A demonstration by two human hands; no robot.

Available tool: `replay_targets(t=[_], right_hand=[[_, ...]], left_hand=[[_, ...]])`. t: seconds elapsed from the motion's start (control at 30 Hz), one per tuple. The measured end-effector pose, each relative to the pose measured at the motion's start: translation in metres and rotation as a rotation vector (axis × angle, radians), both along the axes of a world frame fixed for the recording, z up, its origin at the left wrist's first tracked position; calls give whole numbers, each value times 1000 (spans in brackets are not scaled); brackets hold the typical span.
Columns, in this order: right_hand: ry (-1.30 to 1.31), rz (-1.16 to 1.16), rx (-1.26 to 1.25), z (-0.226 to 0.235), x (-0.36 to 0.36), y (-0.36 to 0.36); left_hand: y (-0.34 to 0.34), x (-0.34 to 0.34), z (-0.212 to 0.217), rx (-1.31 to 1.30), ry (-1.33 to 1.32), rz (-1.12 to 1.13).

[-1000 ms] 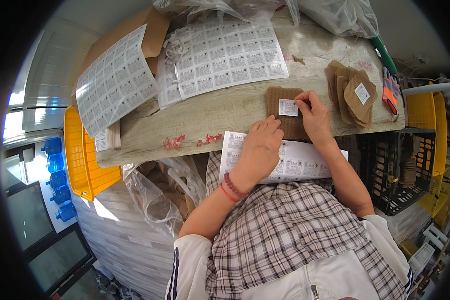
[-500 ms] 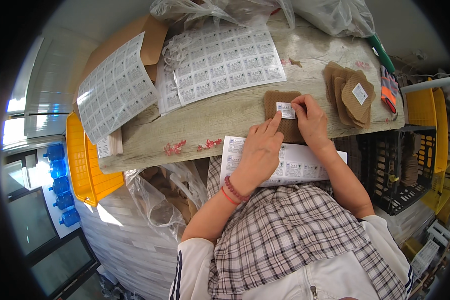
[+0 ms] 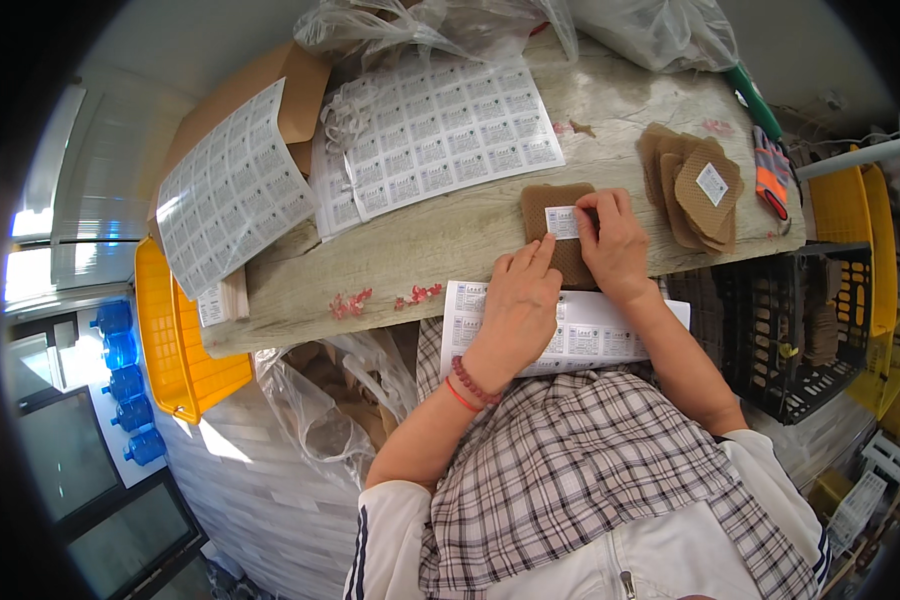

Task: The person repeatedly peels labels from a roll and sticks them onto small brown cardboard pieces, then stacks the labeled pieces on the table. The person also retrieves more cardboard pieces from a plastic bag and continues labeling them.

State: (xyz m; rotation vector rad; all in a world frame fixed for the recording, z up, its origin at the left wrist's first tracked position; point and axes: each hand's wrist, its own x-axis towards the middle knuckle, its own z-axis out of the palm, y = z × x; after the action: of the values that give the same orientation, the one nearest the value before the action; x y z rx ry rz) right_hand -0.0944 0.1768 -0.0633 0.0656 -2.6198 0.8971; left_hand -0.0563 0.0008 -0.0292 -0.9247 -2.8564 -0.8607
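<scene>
A brown textured pad point(image 3: 535, 206) with rounded corners lies near the front edge of the table. On its upper part sits a small white printed label point(image 3: 561, 222). My right hand point(image 3: 615, 248) pinches the label's right edge between thumb and fingers. With its index finger stretched out, my left hand point(image 3: 523, 308) touches the pad at the label's lower left edge, holding nothing. Below both hands, a partly used label sheet point(image 3: 610, 322) rests across my lap against the table edge. To the right lies a loose pile of similar pads point(image 3: 685, 215), the top one bearing a label point(image 3: 712, 184).
Large label sheets point(image 3: 440, 140) cover the back left of the table, with another sheet point(image 3: 232, 190) leaning by a cardboard box point(image 3: 305, 100). Clear plastic bags point(image 3: 660, 35) lie behind. A glove point(image 3: 771, 180), black crate point(image 3: 785, 340) and yellow crate point(image 3: 185, 340) stand at the sides.
The whole view has shifted slightly. My left index fingertip has slid a little lower along the label's edge; the right hand keeps its pinch.
</scene>
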Motion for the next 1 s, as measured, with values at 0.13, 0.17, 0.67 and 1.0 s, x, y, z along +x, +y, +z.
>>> replay_targets(t=[0.13, 0.17, 0.67, 1.0], right_hand=[[14, -131, -148, -12, -14, 8], [2, -114, -155, -15, -19, 15], [120, -16, -557, 32, 3, 13], [375, -328, -94, 77, -21, 115]], left_hand=[[0, 0, -5, -20, 14, 6], [0, 0, -7, -23, 20, 8], [-11, 8, -8, 75, -41, 40], [-14, 2, 24, 227, -280, 135]])
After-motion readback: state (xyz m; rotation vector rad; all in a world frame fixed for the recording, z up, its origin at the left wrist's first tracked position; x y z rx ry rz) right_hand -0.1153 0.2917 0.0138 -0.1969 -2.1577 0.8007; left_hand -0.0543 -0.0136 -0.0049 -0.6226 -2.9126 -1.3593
